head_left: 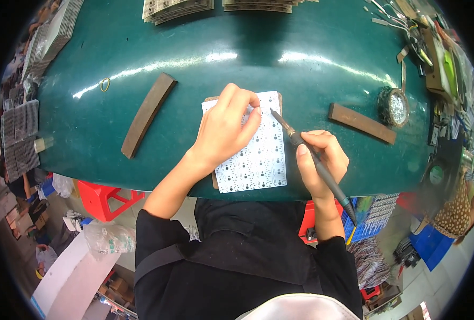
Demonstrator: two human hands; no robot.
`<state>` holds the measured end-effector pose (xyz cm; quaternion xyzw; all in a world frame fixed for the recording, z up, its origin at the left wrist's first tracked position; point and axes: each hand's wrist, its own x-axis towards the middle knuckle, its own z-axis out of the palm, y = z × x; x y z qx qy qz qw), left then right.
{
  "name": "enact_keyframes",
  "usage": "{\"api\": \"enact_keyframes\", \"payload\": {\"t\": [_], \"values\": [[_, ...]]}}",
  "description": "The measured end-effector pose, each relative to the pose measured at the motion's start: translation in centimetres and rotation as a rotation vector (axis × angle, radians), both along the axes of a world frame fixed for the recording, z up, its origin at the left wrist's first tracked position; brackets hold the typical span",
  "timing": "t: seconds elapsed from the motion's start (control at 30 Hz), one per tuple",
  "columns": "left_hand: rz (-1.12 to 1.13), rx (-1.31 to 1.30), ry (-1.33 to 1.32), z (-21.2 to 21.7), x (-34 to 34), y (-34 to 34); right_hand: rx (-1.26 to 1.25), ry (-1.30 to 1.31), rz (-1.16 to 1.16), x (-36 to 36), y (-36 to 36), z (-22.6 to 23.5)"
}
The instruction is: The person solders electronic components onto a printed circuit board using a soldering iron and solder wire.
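A white circuit board panel (254, 166) with rows of small dark marks lies on the green table, on top of a brown backing board (215, 180). My left hand (227, 124) rests over the panel's upper left part. Its thumb and forefinger are drawn together near the top edge; whatever they pinch is too small to make out. My right hand (326, 160) grips a soldering iron (325, 175) like a pen, to the right of the panel. The iron's tip points up and left, at the panel's upper right corner; whether it touches cannot be told.
Brown bars lie on both sides, one at left (148, 116) and one at right (362, 123). Past the right bar stands a round tin (392, 106). A yellow rubber band (105, 84) lies far left. Stacked boards (178, 9) stand at the back; cluttered tools line the right edge.
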<state>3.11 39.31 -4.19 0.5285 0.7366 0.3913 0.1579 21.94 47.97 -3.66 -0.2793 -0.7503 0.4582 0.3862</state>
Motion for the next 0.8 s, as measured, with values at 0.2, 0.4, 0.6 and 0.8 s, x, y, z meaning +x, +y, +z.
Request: {"api": "enact_keyframes", "payload": {"t": [0.2, 0.4, 0.6, 0.8], "values": [[-0.030, 0.028, 0.039, -0.25, 0.21, 0.04, -0.001, -0.051, 0.013, -0.03, -0.09, -0.14], [-0.019, 0.028, 0.066, -0.40, 0.27, 0.14, 0.006, -0.041, 0.003, 0.00, -0.07, -0.14], [-0.019, 0.016, 0.060, -0.45, 0.45, 0.12, -0.019, -0.047, 0.017, 0.13, -0.38, -0.14], [-0.078, 0.003, 0.101, -0.25, 0.47, 0.06, 0.011, -0.050, 0.011, 0.64, -0.86, -0.18]]}}
